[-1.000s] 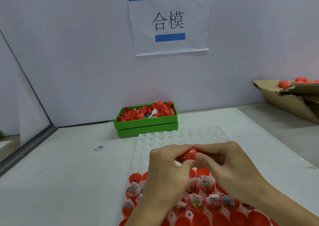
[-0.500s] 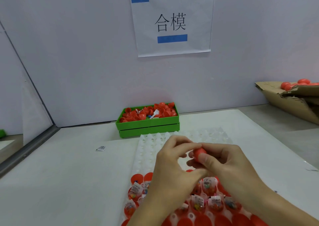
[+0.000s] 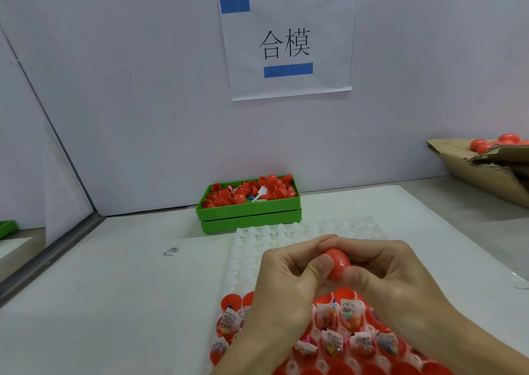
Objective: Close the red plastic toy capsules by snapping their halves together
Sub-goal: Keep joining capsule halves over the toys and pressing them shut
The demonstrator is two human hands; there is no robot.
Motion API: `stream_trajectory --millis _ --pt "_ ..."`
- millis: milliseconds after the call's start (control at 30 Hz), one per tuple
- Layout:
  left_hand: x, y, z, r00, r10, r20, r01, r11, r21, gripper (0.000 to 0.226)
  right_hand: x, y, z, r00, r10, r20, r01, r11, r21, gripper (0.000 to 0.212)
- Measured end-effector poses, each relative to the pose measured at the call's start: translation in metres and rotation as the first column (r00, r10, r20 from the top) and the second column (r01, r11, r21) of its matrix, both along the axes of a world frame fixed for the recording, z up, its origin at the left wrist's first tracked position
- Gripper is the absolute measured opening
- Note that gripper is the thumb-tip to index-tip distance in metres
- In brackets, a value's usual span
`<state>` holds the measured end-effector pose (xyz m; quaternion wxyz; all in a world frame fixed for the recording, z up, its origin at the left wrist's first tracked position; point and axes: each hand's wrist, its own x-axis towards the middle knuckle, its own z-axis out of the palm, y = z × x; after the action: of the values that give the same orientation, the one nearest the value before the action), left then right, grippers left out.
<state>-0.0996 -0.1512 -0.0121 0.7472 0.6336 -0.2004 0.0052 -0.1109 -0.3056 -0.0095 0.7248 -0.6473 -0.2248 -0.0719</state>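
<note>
Left hand and right hand both pinch one red capsule — long axis tilted, upper-left to lower-right

White bench carries a green bin, a white tray, a tiny packet — cardboard box far right.

Left of your fingers the white tabletop lies bare but for a small sachet. Straight beyond them stands the green bin of capsule halves against the wall. Far right, a cardboard box blocks that corner. Beneath them, filled capsule halves crowd the white tray.
</note>
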Motion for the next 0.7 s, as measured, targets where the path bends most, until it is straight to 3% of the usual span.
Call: stream_trajectory --millis 67,200,700 --pt "-0.001 -0.002 -0.001 1.0 0.029 0.009 -0.029 1.0 -0.007 0.023 0.0 0.001 0.002 1.0 0.007 0.018 -0.007 1.0 -0.002 0.033" --pt "-0.002 -0.001 0.001 0.999 0.04 0.032 -0.04 0.999 0.007 0.024 0.0 0.001 0.002 1.0 0.016 0.011 -0.016 1.0 -0.009 0.059" --pt "-0.002 0.0 -0.002 0.999 0.031 0.019 -0.033 0.995 0.091 0.033 0.009 -0.003 -0.005 0.99 0.094 -0.102 -0.094 0.996 0.007 0.064"
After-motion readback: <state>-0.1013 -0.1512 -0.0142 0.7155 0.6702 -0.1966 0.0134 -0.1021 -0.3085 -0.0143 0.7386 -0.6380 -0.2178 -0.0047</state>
